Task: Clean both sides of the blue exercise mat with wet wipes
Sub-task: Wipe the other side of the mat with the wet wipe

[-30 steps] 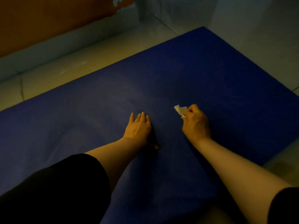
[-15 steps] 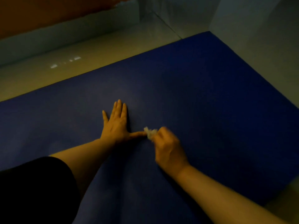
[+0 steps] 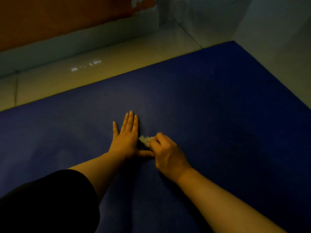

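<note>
The blue exercise mat lies flat on the floor and fills most of the view. My left hand presses flat on the mat near its middle, fingers straight and thumb stretched to the right. My right hand is curled round a small crumpled white wet wipe and holds it against the mat, right beside my left hand. Most of the wipe is hidden inside the fist.
Pale floor tiles run along the mat's far edge, with a light skirting and an orange wall behind. A grey wall stands at the far right, near the mat's corner. The light is dim.
My right hand has slid the wipe leftward across the mat, from well right of my left hand to right beside it. My left hand has flattened with its fingers straight and thumb spread.
</note>
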Available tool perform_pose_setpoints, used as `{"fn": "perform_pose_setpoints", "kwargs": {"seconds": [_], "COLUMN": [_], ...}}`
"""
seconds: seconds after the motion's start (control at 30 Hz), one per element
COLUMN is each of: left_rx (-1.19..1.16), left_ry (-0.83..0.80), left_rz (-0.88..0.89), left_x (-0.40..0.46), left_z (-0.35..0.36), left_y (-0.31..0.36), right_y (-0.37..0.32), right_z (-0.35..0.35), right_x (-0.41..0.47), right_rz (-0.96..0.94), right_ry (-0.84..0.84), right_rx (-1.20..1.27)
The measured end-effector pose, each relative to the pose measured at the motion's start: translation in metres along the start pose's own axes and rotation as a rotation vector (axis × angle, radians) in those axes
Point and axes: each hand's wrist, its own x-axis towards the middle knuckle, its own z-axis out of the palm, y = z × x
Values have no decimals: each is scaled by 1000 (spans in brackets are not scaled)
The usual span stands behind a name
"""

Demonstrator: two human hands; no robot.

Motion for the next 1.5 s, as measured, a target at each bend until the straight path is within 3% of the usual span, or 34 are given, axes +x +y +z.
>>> {"fn": "perform_pose_setpoints", "kwargs": {"seconds": [0.07, 0.17, 0.23, 0.47, 0.57, 0.7, 0.8, 0.9, 0.97, 1.1, 1.2, 1.3, 1.37, 1.5], "left_rx": [-11, -17, -15, 6, -38, -36, -33, -33, -65, -83, -91, -132, -151, -147], "left_ry": [-18, -32, -44, -47, -51, -52, -37, -5, 60, 198, 255, 159, 114, 97], "left_rz": [-5, -19, -22, -18, -29, -37, -35, -34, -52, -34, -15, -61, -63, -56], "left_x": [-1, -3, -3, -1, -2, -1, 0, 1, 3, 11, 18, 24, 29, 34], "left_z": [-2, -8, -9, -12, -13, -14, -14, -15, -18, -28, -28, -30, -34, -36], "left_y": [2, 5, 6, 5, 6, 8, 5, 0, -2, -9, -17, -24, -27, -31], "right_y": [19, 56, 53, -1, 28, 40, 7, -1, 18, 43, 16, -3, 10, 43], "right_z": [-8, -25, -25, 1, -10, -12, 5, 13, 7, -5, 12, 27, 22, 4], "right_x": [12, 29, 31, 32, 40, 45, 40, 44, 56, 77, 81, 81, 92, 114], "right_rz": [43, 309, 375, 111, 165, 450, 222, 65, 129, 435, 292, 64, 71, 304], "right_ry": [39, 185, 181, -88, -3, 173, 139, -67, -48, 121, 78, -62, -57, 163], "right_rx": [-2, -99, -136, 51, -20, -119, -23, 38, -2, -114, -15, 53, 27, -88]}}
